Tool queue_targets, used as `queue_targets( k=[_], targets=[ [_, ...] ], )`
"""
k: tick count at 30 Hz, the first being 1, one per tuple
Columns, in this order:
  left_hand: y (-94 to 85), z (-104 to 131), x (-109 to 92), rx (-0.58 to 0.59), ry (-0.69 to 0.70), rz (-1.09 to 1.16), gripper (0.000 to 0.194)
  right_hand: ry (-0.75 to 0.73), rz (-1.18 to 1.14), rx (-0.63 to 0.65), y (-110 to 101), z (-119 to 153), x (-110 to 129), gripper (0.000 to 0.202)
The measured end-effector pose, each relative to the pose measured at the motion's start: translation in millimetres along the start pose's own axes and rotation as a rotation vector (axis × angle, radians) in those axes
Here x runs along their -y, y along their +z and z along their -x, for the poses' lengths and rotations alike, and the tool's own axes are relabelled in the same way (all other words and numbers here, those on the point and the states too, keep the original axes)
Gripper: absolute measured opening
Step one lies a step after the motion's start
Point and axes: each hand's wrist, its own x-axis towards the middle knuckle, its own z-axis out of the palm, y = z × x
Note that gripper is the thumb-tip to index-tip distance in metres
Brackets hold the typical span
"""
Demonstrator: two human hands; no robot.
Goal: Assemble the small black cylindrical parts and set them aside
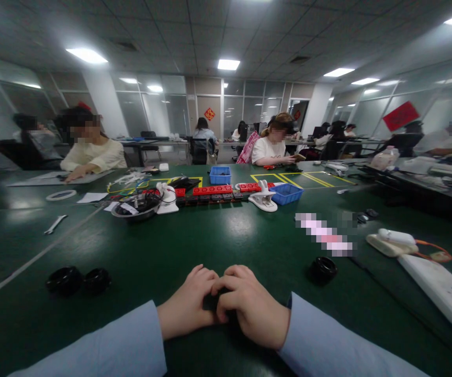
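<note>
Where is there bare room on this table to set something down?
The widest bare patch lies between the left hand, right hand and the red strips; a smaller one lies between the wrench and paired black rings. It's crowded around the metal bowl.

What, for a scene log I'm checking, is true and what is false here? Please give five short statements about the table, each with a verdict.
1. The left hand and right hand are close together. True.
2. Two round black parts lie to the left of the hands. True.
3. An open-ended wrench lies to the right of the hands. False: the wrench lies to their left.
4. Both sleeves are red. False: the sleeves are light blue.
5. Two blue trays stand beyond the hands. True.
</note>
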Motion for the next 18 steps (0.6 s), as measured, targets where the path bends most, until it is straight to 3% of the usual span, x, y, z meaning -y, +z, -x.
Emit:
queue_targets(
  k=[3,10,13,18],
  targets=[
    [2.2,-0.1,2.4,-0.007,-0.015,-0.007,0.039,-0.062,0.041,-0.043,-0.6,1.3,-0.6,0.025],
    [1.7,0.8,5.5,0.008,0.002,0.011,0.046,-0.029,-0.037,-0.351,-8.2,6.4,7.8,0.031],
    [-0.3,1.5,4.4,0.017,-0.006,0.027,0.044,0.041,-0.079,-0.382,-9.8,6.6,10.2,0.027],
    [-0.8,1.7,2.7,0.013,0.006,0.018,0.036,0.201,0.050,-0.321,-11.0,4.3,13.2,0.039]
  ],
)
